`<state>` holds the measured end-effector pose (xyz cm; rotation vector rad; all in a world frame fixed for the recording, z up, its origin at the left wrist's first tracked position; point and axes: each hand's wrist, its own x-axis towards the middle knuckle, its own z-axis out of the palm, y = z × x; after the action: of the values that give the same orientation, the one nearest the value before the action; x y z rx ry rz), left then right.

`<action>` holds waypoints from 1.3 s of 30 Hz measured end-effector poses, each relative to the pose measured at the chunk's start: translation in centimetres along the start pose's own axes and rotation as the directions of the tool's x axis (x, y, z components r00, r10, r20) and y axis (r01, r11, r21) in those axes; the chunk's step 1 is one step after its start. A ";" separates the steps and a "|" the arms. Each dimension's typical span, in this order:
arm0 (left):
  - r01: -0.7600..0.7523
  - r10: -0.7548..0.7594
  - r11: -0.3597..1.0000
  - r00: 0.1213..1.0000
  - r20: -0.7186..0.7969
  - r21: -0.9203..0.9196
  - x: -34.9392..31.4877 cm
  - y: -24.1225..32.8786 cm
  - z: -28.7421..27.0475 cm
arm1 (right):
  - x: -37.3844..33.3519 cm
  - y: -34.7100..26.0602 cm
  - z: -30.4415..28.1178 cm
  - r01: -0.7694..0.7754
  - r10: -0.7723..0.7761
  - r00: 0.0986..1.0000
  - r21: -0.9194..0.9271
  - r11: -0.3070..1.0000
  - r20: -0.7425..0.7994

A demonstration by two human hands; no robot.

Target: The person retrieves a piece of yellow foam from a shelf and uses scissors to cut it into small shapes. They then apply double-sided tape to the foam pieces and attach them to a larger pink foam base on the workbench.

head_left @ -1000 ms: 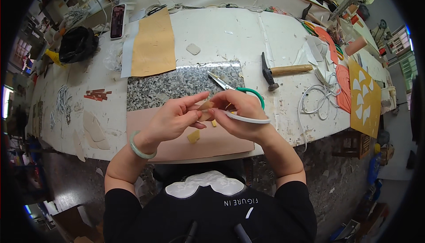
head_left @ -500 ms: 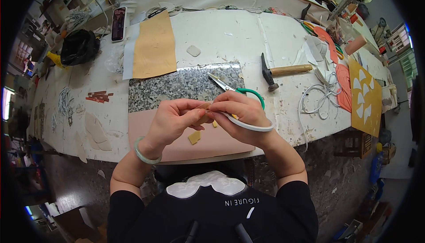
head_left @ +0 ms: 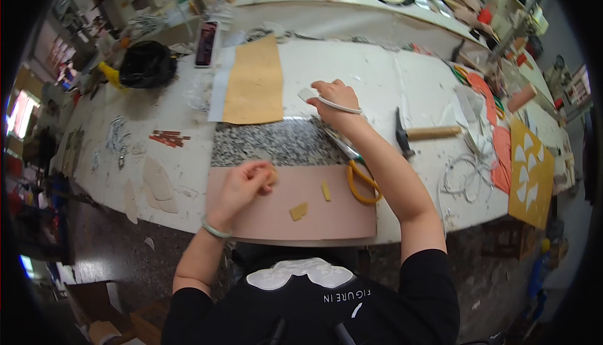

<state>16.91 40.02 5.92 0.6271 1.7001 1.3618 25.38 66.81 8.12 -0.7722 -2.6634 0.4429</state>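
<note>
My left hand (head_left: 244,186) is pinched above the pink sheet (head_left: 314,225), and a small tan piece shows at its fingertips, blurred. Farther out and to the right, my right hand (head_left: 341,101) is closed around a white curved strip (head_left: 342,107) that bends along its back. Its fingertips reach a small whitish rounded piece (head_left: 306,94) on the table; whether they grip it I cannot tell. Under my right forearm lie scissors (head_left: 363,185) with yellow and green handles, partly hidden. Two yellowish scraps, a wider one (head_left: 298,211) and a narrow one (head_left: 326,190), rest on the pink sheet.
A speckled stone slab (head_left: 257,144) lies beyond the pink sheet, with tan paper (head_left: 254,84) at its far left. At right are a hammer (head_left: 433,132), white cord (head_left: 465,172) and a yellow board (head_left: 531,172). Reddish-brown strips (head_left: 169,137) and a phone (head_left: 206,44) sit at left.
My hands have come apart. The right one has moved away and outward to the whitish piece, carrying the white strip; the left stays low over the pink sheet. The whole view has shifted.
</note>
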 end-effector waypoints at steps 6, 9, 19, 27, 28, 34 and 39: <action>-0.293 0.502 0.557 0.864 -0.034 0.777 -1.2 0.8 1.3 | 5.3 1.3 4.3 -0.322 0.332 0.940 -0.113 0.940 0.084; -0.280 0.422 0.725 0.902 -0.085 0.630 -1.1 0.9 0.8 | 5.5 1.7 4.8 -0.304 0.310 0.951 0.234 0.923 0.012; -0.410 0.533 0.693 0.845 -0.039 0.592 -1.8 -0.6 -0.6 | -8.3 -5.3 -3.3 -0.285 -0.125 0.887 0.740 0.609 0.444; -0.414 0.615 0.517 0.789 0.011 0.749 -2.5 0.1 0.4 | -10.6 -4.8 -0.2 0.114 -0.301 0.903 0.504 0.856 0.308; -0.449 0.603 0.518 0.795 0.061 0.728 -2.4 0.0 0.7 | -10.4 -4.5 -0.5 0.061 -0.265 0.909 0.526 0.848 0.322; -0.583 0.614 0.513 0.762 0.205 0.631 -1.0 1.5 3.7 | -10.8 -4.2 -1.5 -0.100 -0.182 0.923 0.667 0.739 0.340; -0.104 0.110 0.993 0.982 0.156 -0.048 -1.0 1.6 4.0 | -12.4 -4.5 -3.5 0.095 -0.136 0.990 0.616 0.782 0.020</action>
<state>20.59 41.76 7.58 0.7927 1.5274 1.3784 34.61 56.93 10.19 -0.3853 -2.3562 1.2370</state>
